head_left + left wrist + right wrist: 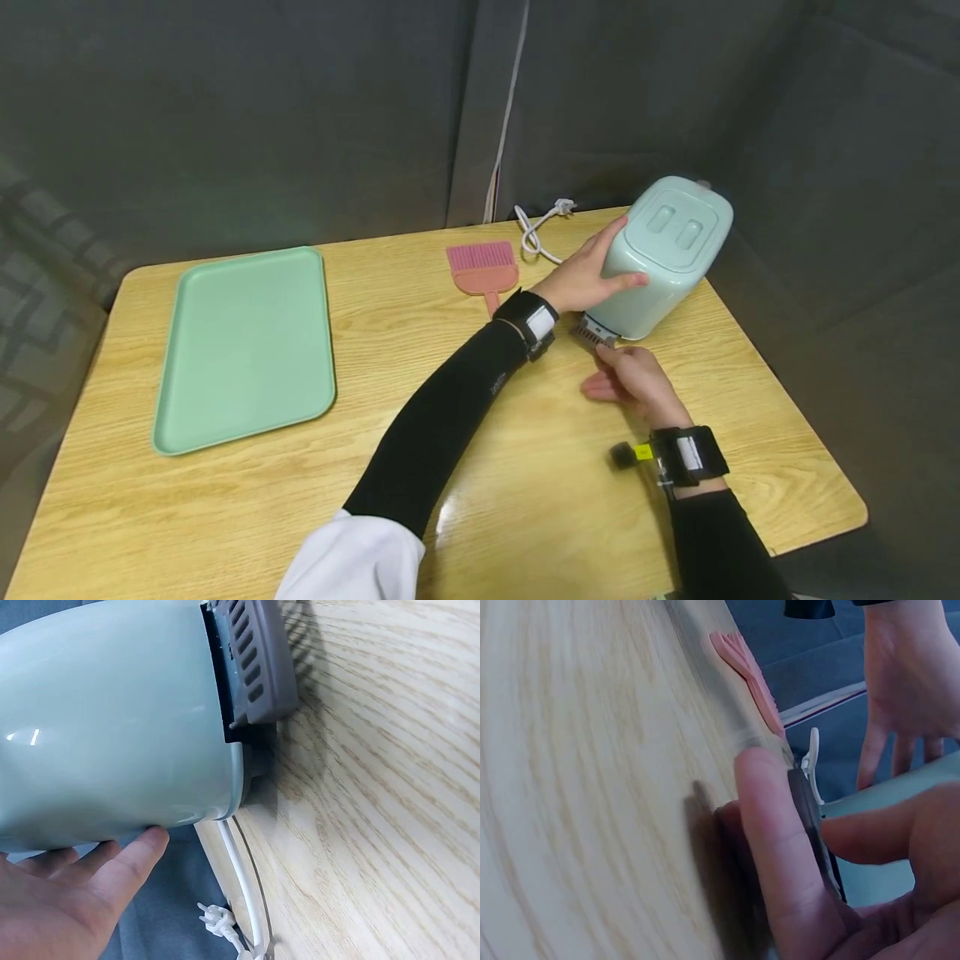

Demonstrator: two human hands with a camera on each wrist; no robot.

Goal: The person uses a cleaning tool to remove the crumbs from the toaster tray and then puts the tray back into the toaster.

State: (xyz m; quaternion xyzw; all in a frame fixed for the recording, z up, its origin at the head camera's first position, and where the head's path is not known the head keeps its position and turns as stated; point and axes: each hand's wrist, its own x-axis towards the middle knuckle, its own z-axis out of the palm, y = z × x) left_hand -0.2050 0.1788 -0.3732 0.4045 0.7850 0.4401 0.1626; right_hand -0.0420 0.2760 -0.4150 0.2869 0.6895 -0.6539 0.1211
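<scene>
A pale green toaster (660,258) with a lid stands at the table's right side, tilted in the head view. My left hand (588,275) holds its side, the thumb across the front and the other fingers along the flank; in the left wrist view fingertips touch the shell. From the toaster's lower end a grey slotted crumb tray (262,660) sticks partly out. My right hand (633,379) pinches this crumb tray between thumb and fingers, as the right wrist view shows. The tray's inner part is hidden inside the toaster.
A green serving tray (251,350) lies at the left of the wooden table (390,375). A pink dustpan or brush (483,267) lies at the back middle. The white power cord (531,233) ends in a loose plug (564,204). Dark curtains hang behind.
</scene>
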